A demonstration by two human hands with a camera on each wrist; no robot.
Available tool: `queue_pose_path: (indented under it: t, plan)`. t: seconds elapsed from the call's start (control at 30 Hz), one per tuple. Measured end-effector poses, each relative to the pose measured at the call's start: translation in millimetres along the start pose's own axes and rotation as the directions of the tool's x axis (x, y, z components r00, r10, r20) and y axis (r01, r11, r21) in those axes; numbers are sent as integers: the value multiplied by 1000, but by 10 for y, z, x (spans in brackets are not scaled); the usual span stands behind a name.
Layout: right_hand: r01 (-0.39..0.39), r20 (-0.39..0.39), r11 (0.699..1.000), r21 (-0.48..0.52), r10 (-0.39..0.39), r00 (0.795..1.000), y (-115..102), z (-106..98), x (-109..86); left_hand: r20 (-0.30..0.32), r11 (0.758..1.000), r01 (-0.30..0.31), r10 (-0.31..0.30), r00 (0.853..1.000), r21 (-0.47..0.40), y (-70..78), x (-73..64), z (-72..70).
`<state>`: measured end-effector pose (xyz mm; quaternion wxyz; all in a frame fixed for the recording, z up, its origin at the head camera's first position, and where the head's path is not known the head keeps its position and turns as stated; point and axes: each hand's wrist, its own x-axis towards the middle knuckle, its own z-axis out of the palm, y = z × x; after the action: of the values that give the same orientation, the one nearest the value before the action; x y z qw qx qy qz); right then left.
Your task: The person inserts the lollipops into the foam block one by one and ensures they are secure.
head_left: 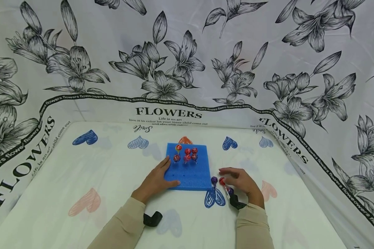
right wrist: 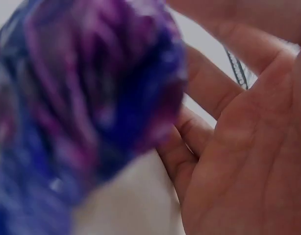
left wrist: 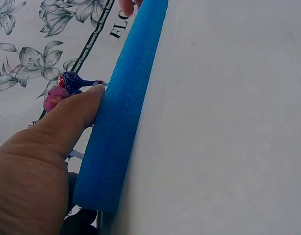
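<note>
A blue foam block (head_left: pixel 190 178) lies on the table with several wrapped lollipops standing in its far part, among them a yellow-and-red lollipop (head_left: pixel 178 147) at the back left. My left hand (head_left: pixel 156 180) rests against the block's near left corner, fingers along the side and a straight thumb (left wrist: pixel 82 105) on top. My right hand (head_left: pixel 241 181) hovers right of the block with fingers spread, fingertips right by a red lollipop (head_left: pixel 222 181). Beside it lies a purple lollipop (head_left: pixel 214 180). A purple-and-blue lollipop (right wrist: pixel 96 83) looms blurred before my right palm.
The white tablecloth (head_left: pixel 118 176) carries printed hearts. A white curtain (head_left: pixel 180 34) with black flower prints hangs behind the table. Black straps (head_left: pixel 152 219) show at both wrists. Small holes mark the block's near part.
</note>
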<state>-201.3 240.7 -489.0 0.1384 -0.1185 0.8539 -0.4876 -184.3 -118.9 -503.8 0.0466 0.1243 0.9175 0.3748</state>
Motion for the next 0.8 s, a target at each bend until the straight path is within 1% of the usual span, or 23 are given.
queue_pose_path:
  t: [0.17, 0.27, 0.3, 0.37, 0.53, 0.67, 0.73, 0.8]
  plan:
    - [-23, -5, 999, -50, 23, 1000, -21, 17, 20, 1, 1000, 9, -9, 1000, 2, 3, -2, 3]
    - [-20, -35, 998, -65, 18, 999, -50, 15, 17, 1, 1000, 11, -11, 1000, 6, 2, -1, 5]
    - [-12, -53, 998, -65, 9, 999, -60, 12, 12, 1, 1000, 11, -11, 1000, 5, 2, 0, 5]
    - [-25, -112, 998, -49, 20, 993, -87, 3, 0, 3, 1000, 11, -11, 1000, 2, 2, -1, 4]
    - [-43, -255, 998, 37, 51, 965, -148, -40, -34, 4, 1000, 7, -7, 1000, -1, 3, -4, -5]
    - [20, -331, 994, 104, 15, 944, -201, -85, -60, 1, 1000, 0, 0, 1000, 6, -4, 3, -1]
    - [93, -375, 982, 165, -25, 927, -234, -106, -79, 1, 1000, -2, 2, 1000, 4, -7, 2, 1]
    - [169, -425, 965, 198, -70, 902, -299, -119, -114, 1, 1000, -4, 4, 1000, 2, -10, -1, 4]
